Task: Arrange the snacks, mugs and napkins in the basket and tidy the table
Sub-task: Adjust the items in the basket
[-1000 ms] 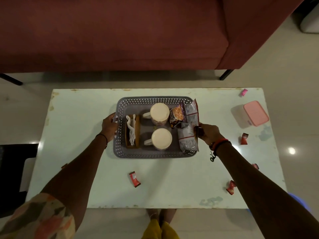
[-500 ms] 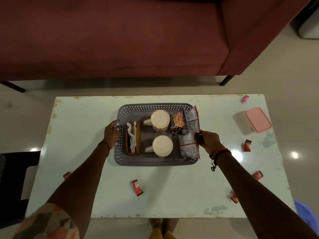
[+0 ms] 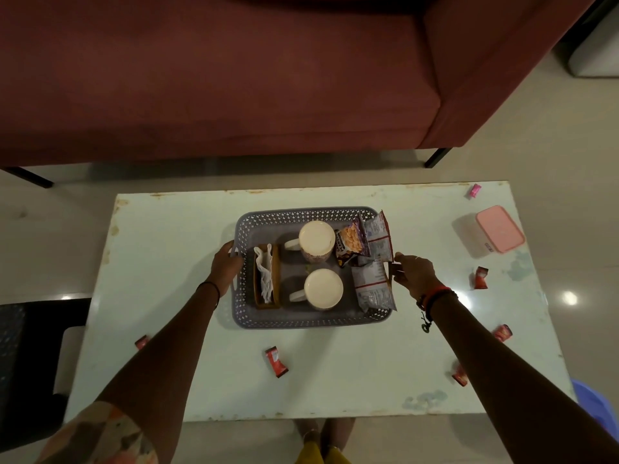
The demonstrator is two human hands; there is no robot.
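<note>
The grey basket [image 3: 301, 324] sits mid-tabletop [image 3: 335, 390], already holding two mugs [image 3: 316, 241], napkins [image 3: 264, 276] and snack packets [image 3: 371, 286]. The left hand [image 3: 226, 264] grips its left handle. The right hand [image 3: 415, 274] curls at the right rim, its hold unclear. Packing looks done; tidying the scattered red wrappers [image 3: 276, 361] likely comes next.

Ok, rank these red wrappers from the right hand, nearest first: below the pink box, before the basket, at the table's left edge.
1. Wrapper below the pink box, right of the right hand.
2. Wrapper before the basket, centre front.
3. Wrapper at the left edge, far left.
</note>
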